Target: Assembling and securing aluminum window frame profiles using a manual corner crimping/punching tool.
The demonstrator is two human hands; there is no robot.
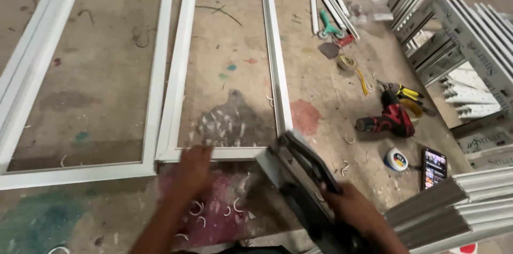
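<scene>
Seen from above, on a stained concrete floor (320, 72). Nearest, the right hand (355, 208) is clenched around a dark-edged white frame piece (296, 171), tilted up toward the near corner of a white window frame (224, 152). The left hand (193, 166), blurred, rests on that frame's near rail, its grip unclear. Rightward lie a phone (434, 166), a tape measure (396, 159) and a red cordless drill (389, 119). Farther off sit pliers (406, 92), a tape roll (347, 62) and stacked white profiles (459, 35).

Left hand (193, 166) on white frame (176, 80) corner; right hand (350, 206) grips dark-edged profile (296, 171); red drill (387, 120) nearby.
</scene>
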